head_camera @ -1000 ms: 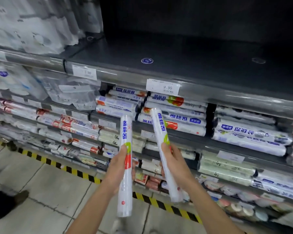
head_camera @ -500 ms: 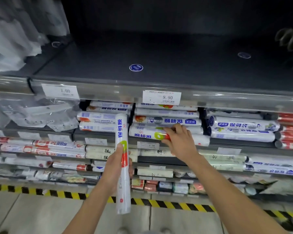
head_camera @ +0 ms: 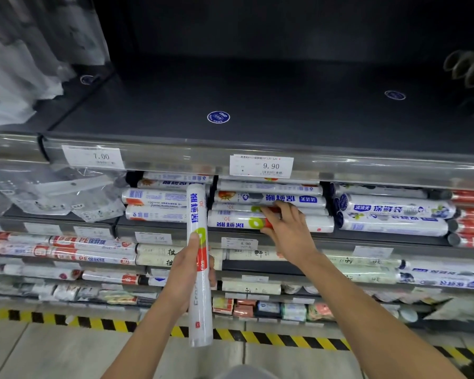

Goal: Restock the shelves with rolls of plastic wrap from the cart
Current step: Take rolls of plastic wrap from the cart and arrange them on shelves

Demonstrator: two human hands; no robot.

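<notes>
Left hand [head_camera: 188,272] grips upright roll [head_camera: 198,214]; right hand [head_camera: 286,231] grasps shelved roll [head_camera: 235,221] among stacked rolls [head_camera: 268,198]

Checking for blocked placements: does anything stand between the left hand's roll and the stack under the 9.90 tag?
Yes. The right hand lies across the front of that stack, fingers curled over its front roll, right of the upright roll the left hand grips.

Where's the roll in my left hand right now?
Head view, left of centre: the roll stands upright in the left hand, in front of the shelves, its top below and left of the 9.90 price tag.
</notes>
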